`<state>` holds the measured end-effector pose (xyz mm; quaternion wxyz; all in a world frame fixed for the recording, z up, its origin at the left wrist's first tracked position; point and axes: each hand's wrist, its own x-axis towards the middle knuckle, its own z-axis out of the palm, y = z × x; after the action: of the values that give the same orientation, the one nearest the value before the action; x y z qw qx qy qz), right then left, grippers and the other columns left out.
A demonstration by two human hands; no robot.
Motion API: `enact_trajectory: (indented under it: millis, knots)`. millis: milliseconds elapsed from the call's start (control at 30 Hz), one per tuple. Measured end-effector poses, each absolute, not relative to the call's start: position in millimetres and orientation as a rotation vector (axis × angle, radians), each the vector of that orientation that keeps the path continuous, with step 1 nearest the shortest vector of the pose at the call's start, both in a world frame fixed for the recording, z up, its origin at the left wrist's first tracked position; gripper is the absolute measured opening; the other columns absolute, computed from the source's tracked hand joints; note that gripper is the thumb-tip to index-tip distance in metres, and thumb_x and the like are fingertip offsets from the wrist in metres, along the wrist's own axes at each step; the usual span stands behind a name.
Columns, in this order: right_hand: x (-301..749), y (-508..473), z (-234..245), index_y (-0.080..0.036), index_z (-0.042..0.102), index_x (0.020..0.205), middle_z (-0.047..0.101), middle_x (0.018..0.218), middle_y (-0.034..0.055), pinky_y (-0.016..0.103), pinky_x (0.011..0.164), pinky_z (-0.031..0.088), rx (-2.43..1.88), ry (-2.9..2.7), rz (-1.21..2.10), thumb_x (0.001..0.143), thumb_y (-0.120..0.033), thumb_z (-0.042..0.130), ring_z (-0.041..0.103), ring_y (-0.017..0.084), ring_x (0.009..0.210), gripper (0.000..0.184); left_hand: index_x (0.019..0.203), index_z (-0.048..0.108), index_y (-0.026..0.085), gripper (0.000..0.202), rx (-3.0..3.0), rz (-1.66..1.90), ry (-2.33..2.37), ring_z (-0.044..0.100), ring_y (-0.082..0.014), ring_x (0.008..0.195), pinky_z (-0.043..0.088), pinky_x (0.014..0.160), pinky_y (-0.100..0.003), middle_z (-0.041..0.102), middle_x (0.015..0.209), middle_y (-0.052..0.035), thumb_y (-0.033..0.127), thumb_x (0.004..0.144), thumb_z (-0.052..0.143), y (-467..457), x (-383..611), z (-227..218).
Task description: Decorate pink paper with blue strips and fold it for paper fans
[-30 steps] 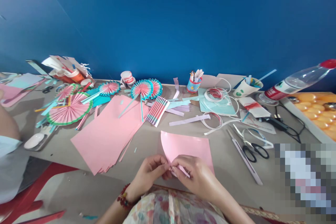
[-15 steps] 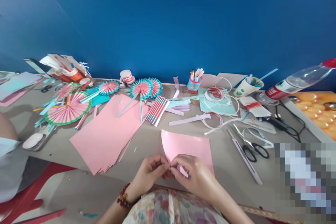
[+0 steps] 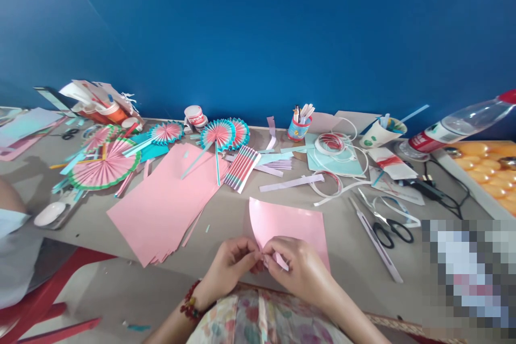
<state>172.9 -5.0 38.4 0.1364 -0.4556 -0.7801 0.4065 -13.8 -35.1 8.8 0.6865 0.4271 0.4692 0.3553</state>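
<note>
Pink paper is the workpiece in the head view. One pink sheet (image 3: 296, 217) lies at the lower centre of the frame, just beyond and partly beneath my hands, its left edge curling up off the grey table (image 3: 344, 252).

My left hand (image 3: 235, 259) is at the left side of the sheet, thumb and fingertips closed narrowly on the near left corner. My right hand (image 3: 300, 262) covers the near part of the sheet, thumb and index finger pinching the same corner; both sets of fingertips meet there. Pale paper shows between my right fingers.

Containers, same view, left to right:

Upper left: orange cups (image 3: 114, 114), with paper pieces (image 3: 74, 90) projecting above the rims.

Above centre, right of the middle: a red-and-blue pot (image 3: 298, 131), upright, holding pens (image 3: 296, 114) and white sticks (image 3: 307, 112).

Further right: a white cup (image 3: 371, 136) with green print, holding strips; one pale blue stick (image 3: 417, 112) projects toward the upper right.

Right edge: a red-capped clear bottle (image 3: 441, 131), and a white-rimmed tray (image 3: 459, 174) holding rounded orange pieces (image 3: 479, 176).
</note>
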Motion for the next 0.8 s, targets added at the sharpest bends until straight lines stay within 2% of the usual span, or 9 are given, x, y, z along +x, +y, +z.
enact_trajectory:
  millis: [267, 633, 800]
  knots:
    - [175.1, -2.8, 44.7, -0.022, 0.065, 0.078, 0.066, 0.072, -0.0012, 0.021, 0.061, 0.038, -1.276, -2.239, 1.228, 0.085, -0.018, 0.052, 0.055, 0.012, 0.065, 0.015, 0.076, 0.064, 0.012, 0.034, 0.935, 0.794, 1.040, 0.058, -0.0114, 0.063, 0.047, 0.063, -0.022, 0.064, 0.068, -0.0032, 0.045, 0.086, 0.066, -34.0, -14.1, 7.9]
    - [177.7, -1.3, 38.2, -0.020, 0.056, 0.072, 0.062, 0.070, -0.0016, 0.019, 0.055, 0.034, -1.300, -2.109, 1.399, 0.083, -0.016, 0.049, 0.052, 0.010, 0.063, 0.014, 0.074, 0.063, 0.012, 0.034, 0.920, 0.806, 1.038, 0.058, -0.0112, 0.061, 0.047, 0.062, -0.021, 0.064, 0.065, -0.0022, 0.045, 0.084, 0.067, -34.0, -11.0, 10.7]
    - [177.8, -1.6, 38.6, -0.020, 0.057, 0.073, 0.061, 0.071, -0.0011, 0.019, 0.054, 0.033, -1.288, -2.054, 1.464, 0.085, -0.019, 0.049, 0.051, 0.011, 0.064, 0.014, 0.074, 0.063, 0.012, 0.035, 0.921, 0.816, 1.043, 0.058, -0.0112, 0.061, 0.047, 0.062, -0.021, 0.064, 0.065, -0.0024, 0.045, 0.085, 0.067, -33.6, -11.2, 12.2]
